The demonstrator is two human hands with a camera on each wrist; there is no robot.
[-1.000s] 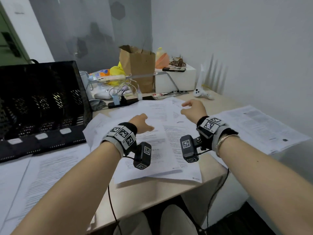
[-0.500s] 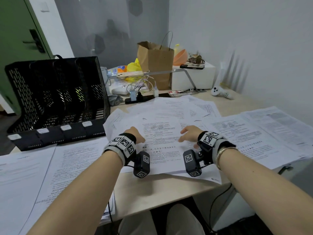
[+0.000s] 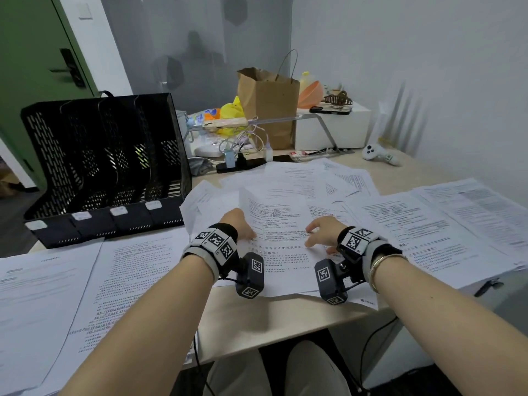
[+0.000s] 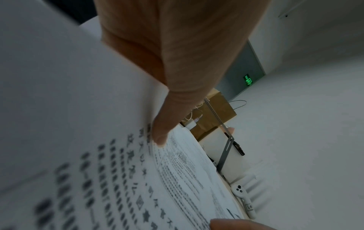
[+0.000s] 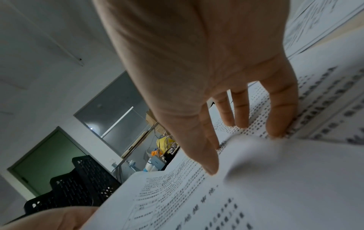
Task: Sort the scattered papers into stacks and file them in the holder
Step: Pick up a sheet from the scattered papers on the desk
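A printed sheet (image 3: 277,224) lies on top of scattered papers at the middle of the desk (image 3: 271,318), bowed upward between my hands. My left hand (image 3: 243,224) pinches its left edge: the thumb (image 4: 160,137) lies on top, and the other fingers are hidden under the sheet (image 4: 118,179). My right hand (image 3: 314,232) rests on the right side. Its straight fingers (image 5: 239,115) and thumb press the sheet (image 5: 256,186), with a buckle between them. The black mesh file holder (image 3: 105,167) stands at the left, its slots showing no papers.
More printed pages lie at the near left (image 3: 85,295) and along the right (image 3: 428,224), some overhanging the desk edge. At the back stand a brown paper bag (image 3: 268,110), a white box (image 3: 331,130), a power strip with cables (image 3: 240,164) and a white controller (image 3: 377,154).
Both hands drew back from the far papers toward the near edge and closed in on one sheet. It now bows up between them. The view shifted left, showing more of the holder.
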